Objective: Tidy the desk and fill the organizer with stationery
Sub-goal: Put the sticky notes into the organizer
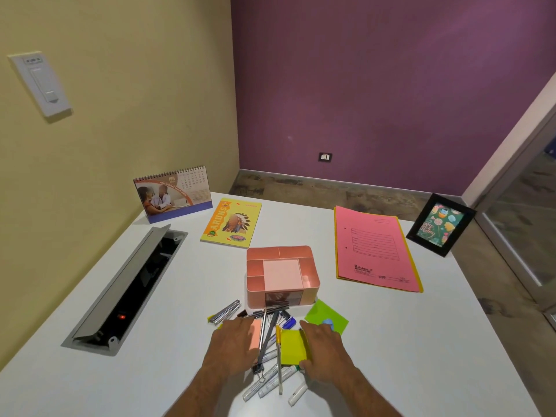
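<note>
A pink desk organizer with several compartments stands mid-table; a pale pink pad lies in its middle compartment. In front of it is a heap of stationery: pens and white markers, a silver stapler, a binder clip, a pink sticky pad, a yellow sticky pad and a green sticky pad. My left hand rests flat on the pink sticky pad and the pens. My right hand grips the yellow sticky pad at its right edge, thumb under its near corner.
A yellow notebook and a desk calendar lie at the back left. Pink folders and a black photo frame are at the right. An open cable tray is sunk into the table's left side.
</note>
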